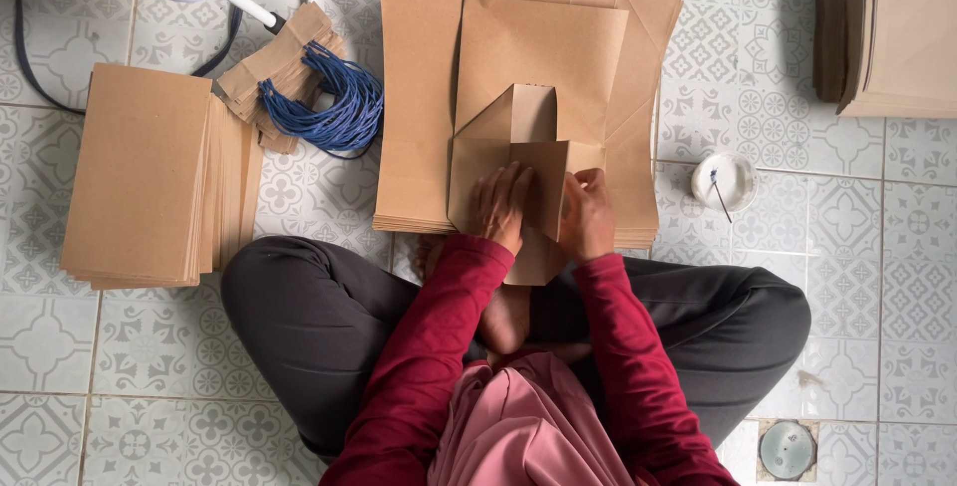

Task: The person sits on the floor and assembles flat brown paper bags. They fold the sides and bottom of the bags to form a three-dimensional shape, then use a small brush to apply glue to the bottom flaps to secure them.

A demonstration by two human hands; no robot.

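Observation:
A brown paper bag (538,77) lies flat on a stack of brown paper sheets (419,97) on the tiled floor, its near end folded open into flaps (518,137). My left hand (500,207) presses flat on the folded lower flap. My right hand (588,215) pinches the right edge of the same flap. Both arms wear dark red sleeves. I sit cross-legged in dark trousers, with the stack right in front of my knees.
A pile of folded brown bags (140,177) lies at the left. A bundle of blue cords (334,107) rests on small paper strips. A small white dish with a stick (725,181) stands at the right. More brown paper (887,27) is stacked at top right.

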